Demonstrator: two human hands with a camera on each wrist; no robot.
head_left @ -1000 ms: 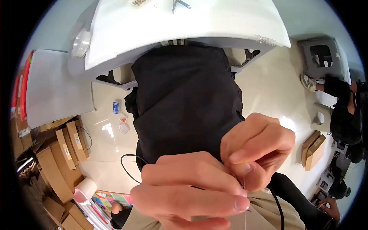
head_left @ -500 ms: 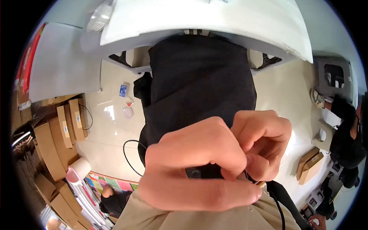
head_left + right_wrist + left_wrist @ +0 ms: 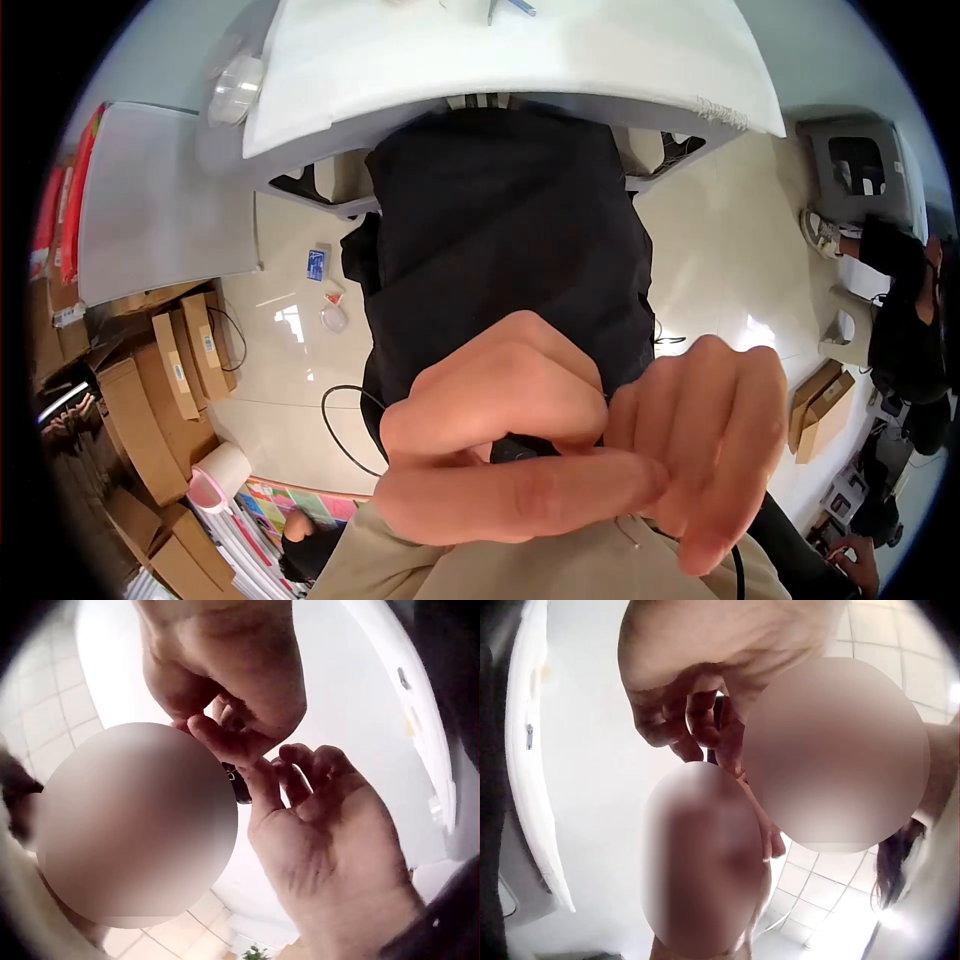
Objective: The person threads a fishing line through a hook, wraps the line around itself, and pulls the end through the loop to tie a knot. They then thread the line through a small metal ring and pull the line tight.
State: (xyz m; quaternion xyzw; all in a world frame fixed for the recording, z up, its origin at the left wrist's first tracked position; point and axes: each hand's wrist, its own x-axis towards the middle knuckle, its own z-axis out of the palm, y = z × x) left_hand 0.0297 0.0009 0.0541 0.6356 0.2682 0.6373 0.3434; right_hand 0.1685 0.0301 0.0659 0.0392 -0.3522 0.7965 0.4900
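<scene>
Close to the body, over a black cloth (image 3: pixel 500 210), the two hands meet at their fingertips. My left hand (image 3: pixel 500 400) pinches a thin thread between its bent index finger and outstretched thumb. A short bit of the thread (image 3: pixel 628 530) shows below the thumb tip, against beige clothing. Beside it my right hand (image 3: pixel 710 440) has its fingers bent downward, its grip on the thread mostly hidden behind the left thumb. In the right wrist view the curled right hand (image 3: pixel 232 675) meets the left hand (image 3: pixel 322 832), near a small dark object (image 3: pixel 238 784).
Ahead stands a white-topped table (image 3: pixel 600 60) with a blue-and-silver tool (image 3: pixel 515 8). A clear plastic container (image 3: pixel 238 88) is at its left side. Cardboard boxes (image 3: pixel 145 410) fill the left floor; a small blue box (image 3: pixel 316 264) lies nearer. Another person (image 3: pixel 905 330) sits at right.
The left hand's index finger has bent up into a peak with the thumb stretched below. The right hand has turned so its fingers point down. The head view shifted and partly shifted back.
</scene>
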